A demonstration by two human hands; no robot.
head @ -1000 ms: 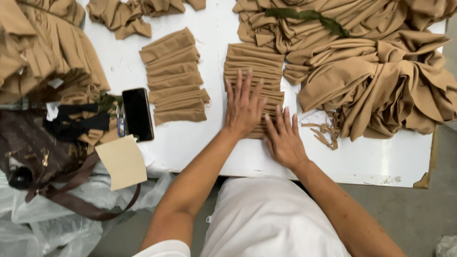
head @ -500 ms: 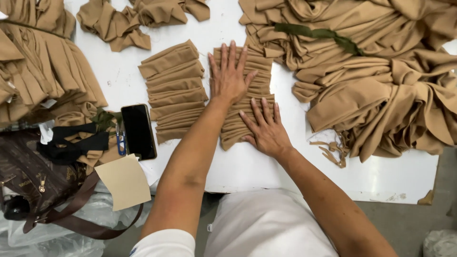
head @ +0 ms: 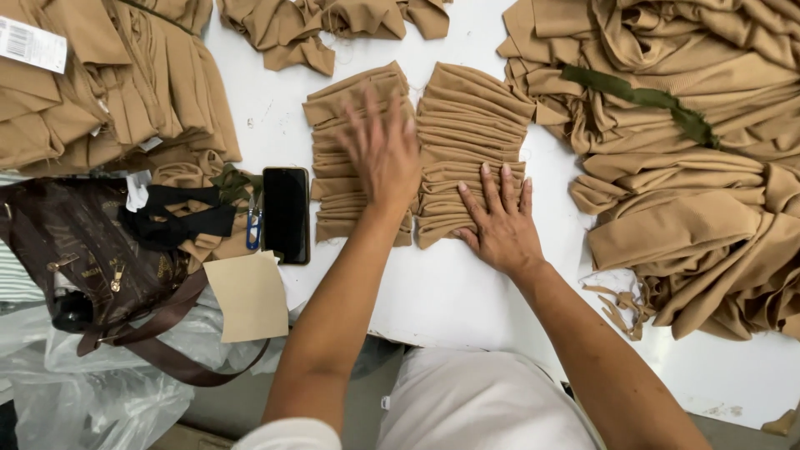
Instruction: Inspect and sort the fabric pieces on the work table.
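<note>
Blurred with motion, the left hand [head: 383, 150] hangs open with fingers spread over the left stack of folded tan fabric pieces [head: 354, 158], grasping nothing; whether the palm touches the cloth cannot be told. At the far left, a heap of folded tan garments [head: 108, 83] runs off the top and left edges, with a white paper tag [head: 32, 43] at its corner. Below it a dark brown handbag [head: 92, 258] lies partly over crumpled clear plastic [head: 92, 383], its strap looping down past the table edge. Black cloth [head: 179, 218] lies across the bag's top, small blue snips [head: 252, 229] are half hidden beside it, and a black phone [head: 286, 214] lies face up on the white table [head: 450, 292], just above a tan cardboard square [head: 247, 296]. The right stack of folded tan pieces [head: 467, 142] lies against the left one; the right hand [head: 500, 221] rests flat on its lower end, fingers loose and extended, gripping nothing. At the right, a large loose pile of tan fabric [head: 692, 200], crossed by an olive green strip [head: 642, 100], is cut off by the frame.
</note>
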